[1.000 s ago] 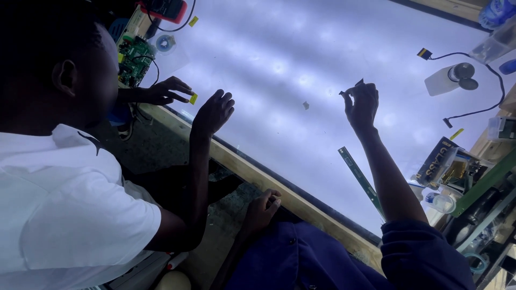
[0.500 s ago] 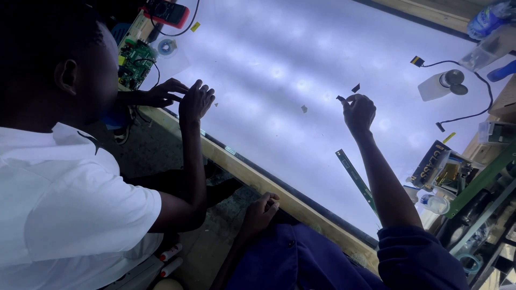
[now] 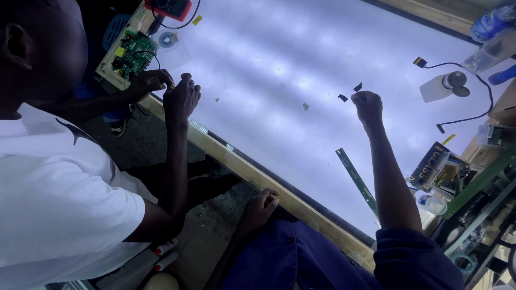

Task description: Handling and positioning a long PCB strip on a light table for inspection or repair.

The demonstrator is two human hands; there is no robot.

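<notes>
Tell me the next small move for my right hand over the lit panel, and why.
Probably reach the right hand slightly forward and pinch the nearest dark scrap. The hand is closed just beside it, a second dark scrap lies close by on the lit panel, and the left hand only rests at the wooden frame.

A glowing backlit panel carries small dark scraps, a white bottle and a cable.

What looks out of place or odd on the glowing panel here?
Small dark scraps and pale flecks lie scattered on the lit panel near the right hand. A narrow green strip lies askew across its lower part.
</notes>
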